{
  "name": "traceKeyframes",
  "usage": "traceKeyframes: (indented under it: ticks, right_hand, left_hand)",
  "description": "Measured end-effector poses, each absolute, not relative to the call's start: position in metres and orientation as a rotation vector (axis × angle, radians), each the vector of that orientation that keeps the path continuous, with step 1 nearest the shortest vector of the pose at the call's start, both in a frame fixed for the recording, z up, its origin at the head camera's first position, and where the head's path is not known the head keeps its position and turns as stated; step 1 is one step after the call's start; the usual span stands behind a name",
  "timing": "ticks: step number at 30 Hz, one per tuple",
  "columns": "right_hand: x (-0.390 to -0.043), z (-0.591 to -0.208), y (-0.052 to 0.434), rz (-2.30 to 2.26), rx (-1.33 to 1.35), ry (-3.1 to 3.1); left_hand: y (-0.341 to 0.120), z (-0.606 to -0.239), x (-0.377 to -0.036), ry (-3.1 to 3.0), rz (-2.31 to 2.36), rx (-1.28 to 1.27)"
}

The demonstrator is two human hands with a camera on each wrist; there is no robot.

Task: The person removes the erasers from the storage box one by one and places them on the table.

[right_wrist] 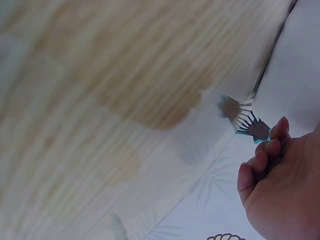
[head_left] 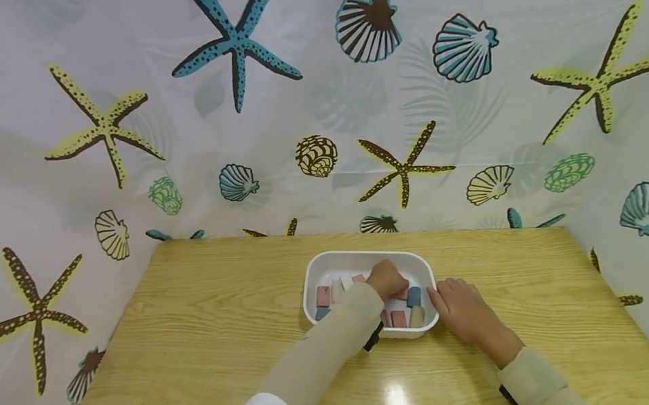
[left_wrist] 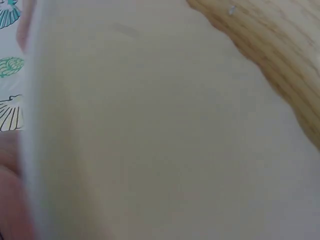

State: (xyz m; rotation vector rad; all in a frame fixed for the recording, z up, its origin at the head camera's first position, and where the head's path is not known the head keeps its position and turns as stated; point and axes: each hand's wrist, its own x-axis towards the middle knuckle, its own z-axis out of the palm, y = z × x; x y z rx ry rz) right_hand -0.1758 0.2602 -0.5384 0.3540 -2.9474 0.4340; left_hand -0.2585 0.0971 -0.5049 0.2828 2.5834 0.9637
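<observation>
A white oval-cornered tray [head_left: 362,252] holds several small blocks, pink, blue, white and tan. Reaching into it from the left, my left hand [head_left: 387,280] has its knuckles up and fingers bent down. A pink block [head_left: 402,295] lies at its fingertips; whether they pinch it is hidden. Near the tray's right end are a blue block [head_left: 413,296] and a tan block [head_left: 416,317]. Beside the right rim is my right hand [head_left: 464,307], thumb at the rim. In the right wrist view its fingers [right_wrist: 245,180] are loosely bent, holding nothing visible.
The tray stands on a wood-grain table [head_left: 193,329]. A white cloth [head_left: 311,101] printed with starfish and shells encloses the table's back and sides. Blurred pale material [left_wrist: 160,125] covers most of the left wrist view.
</observation>
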Motion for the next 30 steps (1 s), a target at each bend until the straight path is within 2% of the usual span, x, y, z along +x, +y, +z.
traceKeyframes:
  ticks: [20, 30]
  right_hand:
    - [-0.174, -0.537, 0.26, 0.289, 0.427, -2.83]
    - [-0.173, -0.533, 0.259, 0.286, 0.42, -2.843]
  left_hand:
    - [0.105, -0.5, -0.252, 2.676, 0.79, 0.255]
    - [0.114, -0.518, -0.259, 2.69, 0.731, 0.236]
